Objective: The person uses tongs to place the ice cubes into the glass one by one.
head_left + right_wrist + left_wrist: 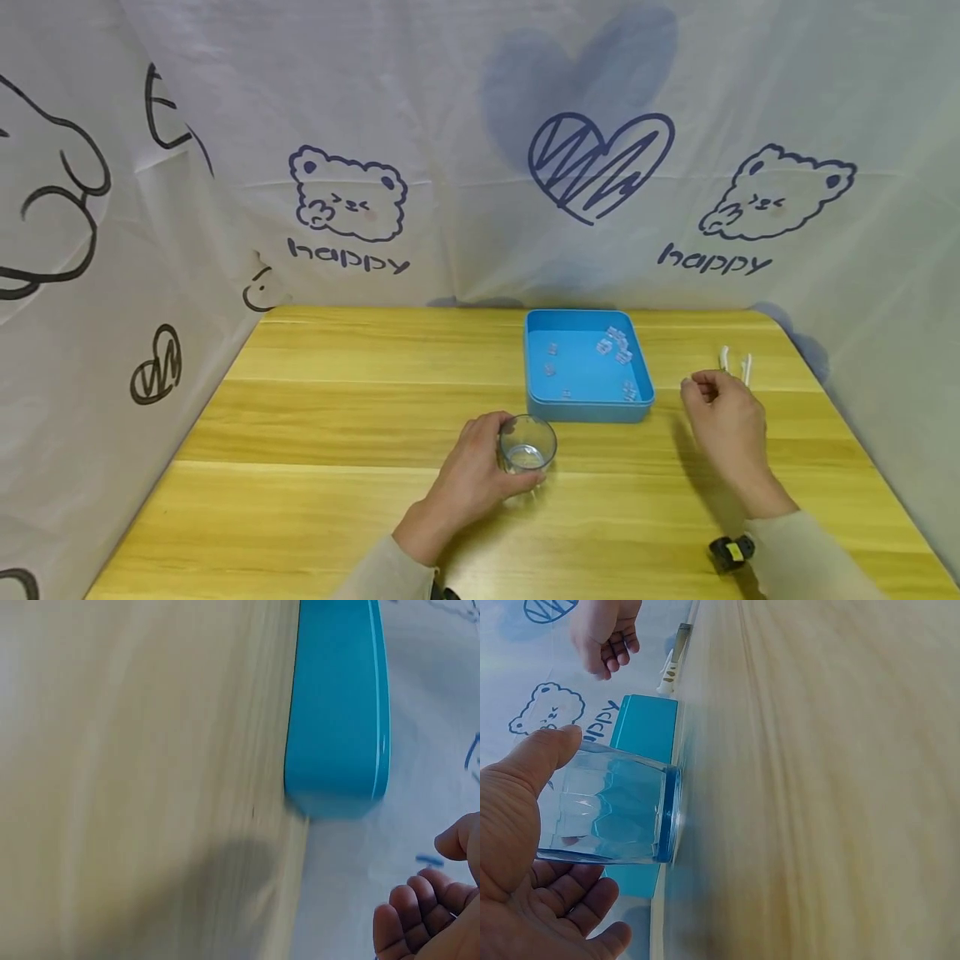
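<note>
My left hand [474, 471] grips a clear drinking glass [528, 457], thumb on the near side and fingers round the other. In the left wrist view the faceted glass [619, 806] stands upright with its thick base at the tabletop. My right hand [729, 429] hovers above the table to the right of a blue tray, its fingers loosely curled. The right wrist view shows those fingers [405, 907] holding nothing. Several small clear pieces [623, 356] lie scattered in the shallow square blue tray [587, 367], mostly along its right side.
Just beyond my right hand lies a white two-armed utensil [746, 369], partly hidden by that hand. The wooden table [337, 425] meets a white cloth backdrop [465, 208] with drawn bears and hearts behind it. Another cloth side hangs at the left.
</note>
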A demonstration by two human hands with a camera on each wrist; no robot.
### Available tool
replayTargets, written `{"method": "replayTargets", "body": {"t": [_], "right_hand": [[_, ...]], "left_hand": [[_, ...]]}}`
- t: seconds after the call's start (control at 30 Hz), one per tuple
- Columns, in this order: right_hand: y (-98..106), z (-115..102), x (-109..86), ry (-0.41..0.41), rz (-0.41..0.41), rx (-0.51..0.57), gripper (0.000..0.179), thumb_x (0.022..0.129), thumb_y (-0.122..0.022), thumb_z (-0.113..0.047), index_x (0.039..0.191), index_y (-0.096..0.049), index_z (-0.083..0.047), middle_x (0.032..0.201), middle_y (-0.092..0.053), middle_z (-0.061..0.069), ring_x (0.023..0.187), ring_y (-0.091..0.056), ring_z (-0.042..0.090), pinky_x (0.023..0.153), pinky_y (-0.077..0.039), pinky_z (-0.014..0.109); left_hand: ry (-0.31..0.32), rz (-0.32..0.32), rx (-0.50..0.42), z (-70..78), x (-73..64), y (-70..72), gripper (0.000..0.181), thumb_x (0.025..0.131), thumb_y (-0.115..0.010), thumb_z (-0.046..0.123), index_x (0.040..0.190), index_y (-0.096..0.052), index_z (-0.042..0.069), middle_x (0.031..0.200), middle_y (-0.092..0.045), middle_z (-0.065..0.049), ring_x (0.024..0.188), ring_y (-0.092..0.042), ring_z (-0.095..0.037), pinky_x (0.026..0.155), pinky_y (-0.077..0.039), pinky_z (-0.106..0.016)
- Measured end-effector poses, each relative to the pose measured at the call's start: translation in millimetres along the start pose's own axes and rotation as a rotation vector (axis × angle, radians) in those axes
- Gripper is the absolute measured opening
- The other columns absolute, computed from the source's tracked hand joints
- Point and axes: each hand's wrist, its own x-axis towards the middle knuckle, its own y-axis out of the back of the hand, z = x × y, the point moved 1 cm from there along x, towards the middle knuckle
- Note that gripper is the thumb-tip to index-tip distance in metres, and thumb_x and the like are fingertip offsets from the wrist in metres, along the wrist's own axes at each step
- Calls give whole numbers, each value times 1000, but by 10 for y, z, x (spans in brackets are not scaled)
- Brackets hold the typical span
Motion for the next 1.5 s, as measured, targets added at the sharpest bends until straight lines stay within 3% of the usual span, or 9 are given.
{"method": "replayTargets", "body": {"t": [0.23,0.53,0.6,0.67,0.77,0.83,1.17,1.5], "right_hand": [[103,285,147,-60,-2,-85,41,107,-52,-28,117,-69,7,107,-70,27,93,-65,45,76,-49,57],[178,614,230,-167,-130,-223,56,107,-49,-35,125,-60,16,114,-65,38,96,-62,54,70,-48,60],[190,661,246,-194,-152,-239,57,106,-49,-37,120,-62,17,108,-65,39,92,-62,54,69,-47,59],[195,703,260,-220,-173,-250,55,105,-50,-38,104,-65,15,94,-66,35,83,-62,51,64,-47,55],[190,751,276,-255,-200,-259,51,104,-51,-39,80,-63,5,77,-63,25,73,-60,43,57,-43,47],[182,774,290,-273,-216,-262,50,103,-51,-40,72,-59,-1,72,-60,20,70,-58,40,55,-41,45],[141,805,339,-314,-350,-279,55,103,-50,-48,73,-56,-2,69,-57,17,65,-56,35,53,-42,41],[106,821,388,-323,-375,-312,54,103,-52,-46,73,-56,-1,66,-57,16,64,-55,33,53,-42,41]], "left_hand": [[-8,3,0,10,1,-4,84,80,-92,45,144,-54,5,134,-63,-8,120,-57,-23,103,-53,-45],[-8,-1,-3,3,1,-10,85,80,-92,45,144,-53,6,135,-62,-7,121,-56,-21,104,-53,-44],[-7,-2,-2,3,1,-9,85,80,-92,45,144,-53,6,135,-62,-7,121,-56,-21,104,-53,-44],[-6,-2,-2,2,1,-10,85,80,-92,45,144,-53,6,135,-62,-7,121,-56,-21,104,-53,-44],[-4,-3,-3,-1,3,-11,84,80,-92,45,144,-53,7,136,-62,-7,121,-56,-21,104,-53,-44],[-4,-4,-5,-4,4,-11,84,80,-92,45,144,-53,7,136,-62,-7,122,-56,-21,104,-52,-44],[-10,-3,-6,-15,2,-10,83,80,-92,45,144,-54,7,136,-62,-7,123,-56,-22,105,-52,-45],[-12,-1,-2,-18,-4,-6,84,80,-92,45,144,-54,7,135,-63,-6,121,-56,-21,104,-53,-44]]}}
